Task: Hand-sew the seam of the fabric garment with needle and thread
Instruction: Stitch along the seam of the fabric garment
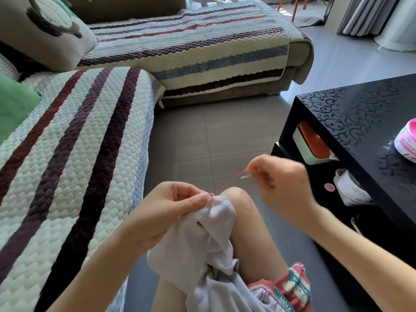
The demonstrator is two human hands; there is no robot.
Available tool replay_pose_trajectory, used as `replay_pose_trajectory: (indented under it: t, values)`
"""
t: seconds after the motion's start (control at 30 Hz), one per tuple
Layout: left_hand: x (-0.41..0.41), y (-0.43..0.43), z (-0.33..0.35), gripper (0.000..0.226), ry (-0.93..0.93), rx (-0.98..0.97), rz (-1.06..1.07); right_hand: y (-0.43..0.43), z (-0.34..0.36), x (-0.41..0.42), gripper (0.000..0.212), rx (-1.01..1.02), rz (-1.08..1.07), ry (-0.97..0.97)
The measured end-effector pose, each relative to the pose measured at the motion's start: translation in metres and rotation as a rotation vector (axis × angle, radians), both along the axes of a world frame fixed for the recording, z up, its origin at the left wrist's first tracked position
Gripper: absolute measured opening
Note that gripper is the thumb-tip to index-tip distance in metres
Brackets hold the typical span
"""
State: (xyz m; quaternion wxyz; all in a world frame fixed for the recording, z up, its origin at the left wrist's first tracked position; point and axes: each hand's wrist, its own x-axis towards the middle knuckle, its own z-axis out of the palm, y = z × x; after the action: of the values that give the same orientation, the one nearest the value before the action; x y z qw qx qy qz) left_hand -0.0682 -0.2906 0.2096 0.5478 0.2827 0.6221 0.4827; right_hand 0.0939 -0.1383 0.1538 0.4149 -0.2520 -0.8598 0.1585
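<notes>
Left hand pinches white garment seam above knee; right hand pinches needle, pink thread taut between.

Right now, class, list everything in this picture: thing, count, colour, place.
garment: one, pale lilac-white, on lap
thread: one, pink, garment to right hand
needle: one, pale, blurred, in that hand
sofa: one, striped quilted cover, left
green cushion: one, far left
grey cushion: one, top left
table: one, black, right
tub: one, pink-white, on table
box: one, orange-lidded, under tabletop
left hand: one, pinches garment
right hand: one, pinches needle
</notes>
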Motion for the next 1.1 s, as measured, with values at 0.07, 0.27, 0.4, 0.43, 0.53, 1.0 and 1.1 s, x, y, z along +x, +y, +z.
replay_pose_trajectory:
  t: [0.07,0.27,0.4,0.43,0.53,1.0,1.1]
  values:
    - [0.000,-0.002,0.001,0.009,-0.013,-0.003,0.006,0.024,0.010,0.010,0.010,-0.014,-0.138,0.015]
    - [0.001,-0.003,0.001,0.013,-0.021,-0.008,0.020,0.059,0.027,0.024,0.009,-0.088,-0.314,0.020]
    - [0.001,-0.002,0.000,0.013,0.002,0.010,-0.005,0.050,0.027,0.014,0.004,-0.108,-0.283,-0.048]
    - [0.001,-0.002,0.000,0.014,0.018,0.020,-0.020,0.045,0.027,0.011,0.009,-0.126,-0.252,-0.092]
    - [0.001,-0.002,-0.001,0.015,0.052,0.058,-0.072,0.018,0.030,0.002,0.041,-0.435,0.148,-0.123]
    - [0.001,-0.010,-0.001,0.018,0.187,0.135,-0.126,-0.016,0.035,0.008,0.013,-0.988,0.667,-0.248]
    - [0.004,-0.009,-0.002,0.018,0.230,0.143,-0.121,-0.021,0.033,0.013,0.015,-0.993,0.616,-0.216]
